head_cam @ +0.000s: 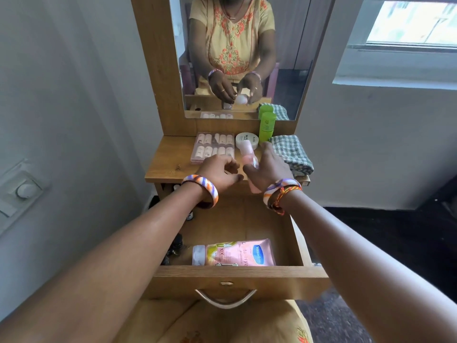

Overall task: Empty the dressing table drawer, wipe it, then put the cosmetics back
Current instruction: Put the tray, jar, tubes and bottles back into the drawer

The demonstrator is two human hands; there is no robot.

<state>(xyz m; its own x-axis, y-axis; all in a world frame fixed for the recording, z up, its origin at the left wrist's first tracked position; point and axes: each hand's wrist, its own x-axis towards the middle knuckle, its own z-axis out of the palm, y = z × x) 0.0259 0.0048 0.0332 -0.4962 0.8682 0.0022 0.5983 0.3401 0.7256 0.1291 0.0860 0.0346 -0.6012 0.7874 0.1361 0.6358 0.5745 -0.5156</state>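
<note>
The wooden drawer point(237, 276) stands pulled out below me. In it lie a pink lotion tube point(235, 252) and several small dark bottles point(176, 243) along the left side. Above the table top point(170, 162), my right hand point(268, 167) grips a pink bottle point(248, 154), tilted with its cap pointing away. My left hand point(220, 170) is beside it with curled fingers. In the mirror its fingertips pinch a small pale item, which my hand hides in the direct view. A box of press-on nails point(214, 147), a white jar point(246, 139) and a green bottle point(267, 127) stand on the top.
A checked cloth point(291, 152) lies folded at the right end of the table top. The mirror point(242, 58) rises behind in a wooden frame. A metal handle point(226, 297) hangs on the drawer front. A wall switch point(22, 191) is at the left, a window point(410, 21) at the upper right.
</note>
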